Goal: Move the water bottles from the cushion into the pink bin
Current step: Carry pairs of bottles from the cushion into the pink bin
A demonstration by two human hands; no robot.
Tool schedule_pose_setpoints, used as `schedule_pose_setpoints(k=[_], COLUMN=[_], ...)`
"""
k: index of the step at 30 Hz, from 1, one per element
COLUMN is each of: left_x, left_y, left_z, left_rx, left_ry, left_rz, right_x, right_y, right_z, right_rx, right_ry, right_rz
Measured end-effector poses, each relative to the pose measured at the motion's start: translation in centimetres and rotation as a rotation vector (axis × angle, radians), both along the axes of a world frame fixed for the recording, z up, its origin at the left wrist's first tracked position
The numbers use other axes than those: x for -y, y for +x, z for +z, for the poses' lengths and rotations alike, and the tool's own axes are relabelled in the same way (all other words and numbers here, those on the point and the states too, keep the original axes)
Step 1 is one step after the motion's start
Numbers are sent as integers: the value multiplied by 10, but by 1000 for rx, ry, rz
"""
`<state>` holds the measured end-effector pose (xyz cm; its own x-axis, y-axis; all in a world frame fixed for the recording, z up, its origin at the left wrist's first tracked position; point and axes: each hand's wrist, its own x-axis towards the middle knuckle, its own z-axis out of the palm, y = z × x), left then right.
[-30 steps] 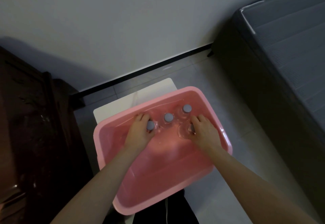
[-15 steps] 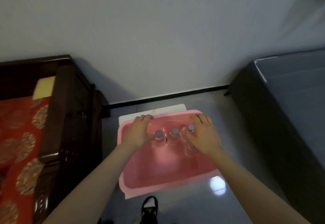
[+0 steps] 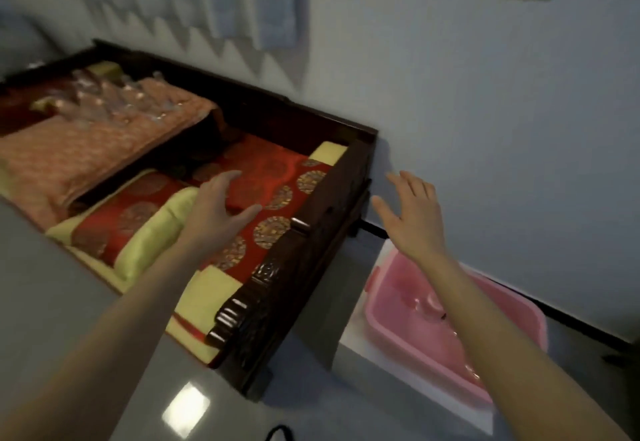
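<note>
— Changed since a second ago? Both hands out of the pink bin (image 3: 512, 319) at 4 o'clock; left hand (image 3: 216, 214) and right hand (image 3: 412, 219) raised, fingers spread, holding nothing.

— Meaning for the task? One batch delivered, likely; blurred water bottles (image 3: 114, 98) waiting at 10 o'clock on the orange cushion (image 3: 86, 153) atop the carved wooden sofa (image 3: 298, 267); reaching there next, probably.

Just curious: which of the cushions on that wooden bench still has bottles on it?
The pale orange cushion at the far end, raised above the others. Blurry clear bottles stand on it; the red and gold cushions nearer the hands hold none.
</note>
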<state>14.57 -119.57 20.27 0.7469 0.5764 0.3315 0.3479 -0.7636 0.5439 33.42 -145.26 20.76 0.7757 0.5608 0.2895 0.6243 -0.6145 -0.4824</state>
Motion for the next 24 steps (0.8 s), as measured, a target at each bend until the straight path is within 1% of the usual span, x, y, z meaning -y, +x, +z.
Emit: schedule_pose_setpoints(k=[3, 6, 12, 16, 18, 20, 24], left_x=[-42, -81, -153, -207, -227, -265, -320], left_y=[-76, -156, -282, -347, -371, -403, -433], left_z=[11, 10, 12, 13, 11, 12, 9], left_rx=[15, 35, 57, 22, 15, -4, -23], left_ry=[20, 6, 1, 26, -1, -39, -96], left_rz=[159, 310, 485, 534, 549, 560, 585], right_x=[-70, -141, -257, -333, -363, -410, -470], right_y=[-37, -88, -185, -241, -261, -293, -330], right_z=[12, 19, 23, 24, 21, 18, 12], right_rx=[43, 42, 66, 74, 79, 45, 0], right_ry=[-24, -38, -79, -71, -84, -75, -90], right_rz=[157, 315, 490, 529, 545, 573, 612])
